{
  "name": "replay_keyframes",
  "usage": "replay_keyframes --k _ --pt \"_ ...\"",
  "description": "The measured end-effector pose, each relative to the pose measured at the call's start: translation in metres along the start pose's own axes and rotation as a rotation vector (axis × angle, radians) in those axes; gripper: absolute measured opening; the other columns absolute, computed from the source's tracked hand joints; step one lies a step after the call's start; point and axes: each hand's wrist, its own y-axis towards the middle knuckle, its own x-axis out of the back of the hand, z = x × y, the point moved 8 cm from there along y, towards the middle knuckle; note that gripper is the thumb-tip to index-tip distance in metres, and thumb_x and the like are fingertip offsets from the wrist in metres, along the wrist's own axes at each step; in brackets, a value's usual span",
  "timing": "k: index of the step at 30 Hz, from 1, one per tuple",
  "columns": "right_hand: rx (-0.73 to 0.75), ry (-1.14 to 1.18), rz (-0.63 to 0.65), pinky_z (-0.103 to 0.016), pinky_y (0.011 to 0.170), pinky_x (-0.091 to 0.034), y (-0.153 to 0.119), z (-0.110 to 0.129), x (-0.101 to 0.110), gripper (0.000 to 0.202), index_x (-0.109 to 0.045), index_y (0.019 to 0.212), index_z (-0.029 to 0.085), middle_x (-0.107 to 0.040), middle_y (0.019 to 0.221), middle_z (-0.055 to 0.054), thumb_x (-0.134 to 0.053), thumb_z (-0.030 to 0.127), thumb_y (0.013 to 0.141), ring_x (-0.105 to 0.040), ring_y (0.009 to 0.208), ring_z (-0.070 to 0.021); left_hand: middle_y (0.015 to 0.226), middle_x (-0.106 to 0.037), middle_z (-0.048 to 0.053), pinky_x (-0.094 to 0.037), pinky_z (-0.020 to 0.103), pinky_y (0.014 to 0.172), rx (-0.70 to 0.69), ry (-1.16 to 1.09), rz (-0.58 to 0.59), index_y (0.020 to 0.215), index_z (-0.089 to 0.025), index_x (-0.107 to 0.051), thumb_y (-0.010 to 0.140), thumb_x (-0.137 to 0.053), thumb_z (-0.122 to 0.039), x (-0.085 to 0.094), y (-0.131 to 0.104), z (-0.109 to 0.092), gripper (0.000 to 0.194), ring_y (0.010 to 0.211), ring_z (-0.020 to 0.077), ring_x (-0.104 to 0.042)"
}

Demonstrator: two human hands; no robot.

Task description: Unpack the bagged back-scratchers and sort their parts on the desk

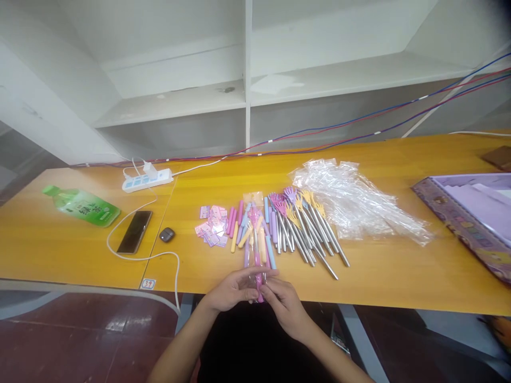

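Note:
Close to my body, a pink back scratcher (257, 260) lies inside a clear plastic sleeve, its hand-shaped head pointing away from me. My left hand (232, 289) pinches the sleeve's near end from the left. From the right, my right hand (284, 302) grips the same end, thumb and fingers at the pink handle. Beyond are loose coloured handles (235, 236) in pink, yellow, blue and purple, partly under the sleeve. To their right lie several metal rods (309, 242) with purple, pink and yellow claw heads. Small printed cards (213, 226) are scattered to the left.
A heap of clear plastic sleeves (359, 202) lies right of the rods, with a purple printed box (471, 226) beyond. Leftward are a dark earphone case (166, 234), a phone (134, 232), a green bottle (82, 206) and a power strip (147, 180) with a white cable.

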Motion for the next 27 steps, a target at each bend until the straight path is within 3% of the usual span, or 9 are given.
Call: replay_keyframes --k 3,6,9,11,18,23,27 --pt "0.02 0.023 0.001 -0.029 0.074 -0.051 -0.002 0.001 -0.002 0.043 -0.064 0.081 0.02 -0.069 0.079 -0.002 -0.044 0.04 0.113 -0.066 0.075 -0.0166 0.126 -0.071 0.015 -0.05 0.027 0.073 0.031 0.043 0.019 0.151 -0.026 -0.063 0.093 -0.08 -0.047 -0.005 -0.003 -0.004 0.064 0.086 0.0169 -0.065" --pt "0.047 0.016 0.001 -0.028 0.071 -0.049 -0.005 0.004 -0.006 0.042 -0.065 0.08 0.02 -0.066 0.077 -0.001 -0.045 0.039 0.113 -0.062 0.072 -0.0158 0.126 -0.071 0.014 -0.054 0.034 0.089 -0.007 0.115 -0.02 0.15 -0.024 -0.064 0.095 -0.076 -0.05 -0.002 -0.006 -0.015 0.062 0.101 0.0231 -0.068" --pt "0.047 -0.009 0.083 -0.027 0.069 -0.046 -0.009 0.01 -0.016 0.041 -0.065 0.081 0.02 -0.062 0.077 -0.001 -0.046 0.04 0.112 -0.058 0.071 -0.0153 0.143 -0.065 0.013 -0.047 0.04 0.112 -0.122 0.202 -0.211 0.144 -0.025 -0.068 0.097 -0.076 -0.047 0.017 -0.011 -0.029 0.053 0.128 0.0296 -0.061" --pt "0.026 0.002 0.176 -0.026 0.072 -0.046 -0.011 0.014 -0.026 0.04 -0.065 0.084 0.021 -0.062 0.079 -0.001 -0.045 0.039 0.113 -0.058 0.073 -0.0149 0.147 -0.063 0.012 -0.044 0.04 0.116 -0.167 0.21 -0.359 0.143 -0.026 -0.068 0.099 -0.073 -0.045 0.031 -0.014 -0.033 0.049 0.135 0.0303 -0.057" --pt "-0.034 0.06 0.366 -0.024 0.077 -0.045 -0.016 0.022 -0.054 0.035 -0.066 0.088 0.02 -0.065 0.086 0.001 -0.05 0.039 0.112 -0.06 0.078 -0.013 0.132 -0.065 0.008 -0.059 0.035 0.097 -0.315 -0.038 -0.687 0.157 -0.033 -0.048 0.099 -0.074 -0.042 0.065 -0.017 -0.045 0.065 0.11 0.0206 -0.069" --pt "-0.03 0.06 0.389 -0.023 0.077 -0.044 -0.02 0.021 -0.065 0.034 -0.067 0.087 0.02 -0.065 0.086 0.001 -0.055 0.043 0.11 -0.06 0.079 -0.0128 0.135 -0.066 0.007 -0.064 0.038 0.092 -0.37 -0.083 -0.774 0.152 -0.034 -0.046 0.094 -0.079 -0.04 0.076 -0.018 -0.058 0.067 0.091 0.016 -0.075" --pt "-0.045 0.056 0.376 -0.024 0.078 -0.045 -0.022 0.019 -0.068 0.035 -0.068 0.088 0.02 -0.066 0.087 0.0 -0.054 0.044 0.11 -0.061 0.08 -0.0137 0.133 -0.066 0.006 -0.066 0.036 0.086 -0.375 -0.11 -0.809 0.15 -0.034 -0.047 0.092 -0.081 -0.038 0.074 -0.022 -0.056 0.068 0.083 0.013 -0.074"
